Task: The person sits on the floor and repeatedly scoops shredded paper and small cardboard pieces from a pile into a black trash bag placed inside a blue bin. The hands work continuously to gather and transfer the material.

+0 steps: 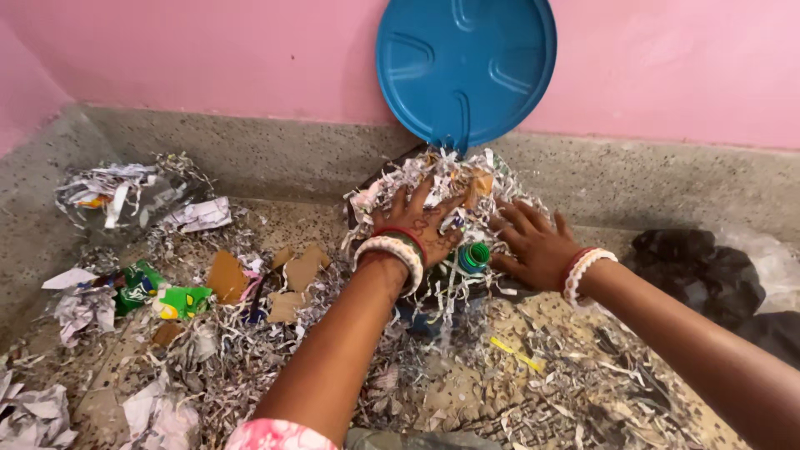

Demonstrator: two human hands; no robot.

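- Crumpled white paper (pixel 29 417) lies at the far left on the speckled stone floor (pixel 50 250), soft-edged and creased; above it I see a clear plastic bag (pixel 125 196) stuffed with thin paper strips.
- Next come glossy green wrappers (pixel 158 296), wrinkled and shiny, and flat torn pieces of brown cardboard (pixel 296 279) with ragged edges, all resting on a loose mat of shredded paper.
- My left hand (pixel 421 225) lies palm-down on the heap of shredded paper (pixel 433 179), fingers spread wide and pressed into the curly white strips; nothing is pinched. Red, green and white bangles ring the wrist, and a pink patterned sleeve shows at the bottom edge.
- Between the two hands I see a small ridged green bottle cap (pixel 475 257), round and plastic, half buried in the shreds at the heap's near edge.
- Directly above the heap, a round blue plastic lid (pixel 467 67) with raised ribs leans against the smooth pink wall (pixel 667 58).
- My right hand (pixel 533 246) rests flat on the right flank of the same heap, fingers splayed and slightly bent, touching the strips without gripping; white and red bangles sit at its wrist.
- Farthest right, a black plastic bag (pixel 696 271) lies crinkled and matte on the floor, well apart from the heap.
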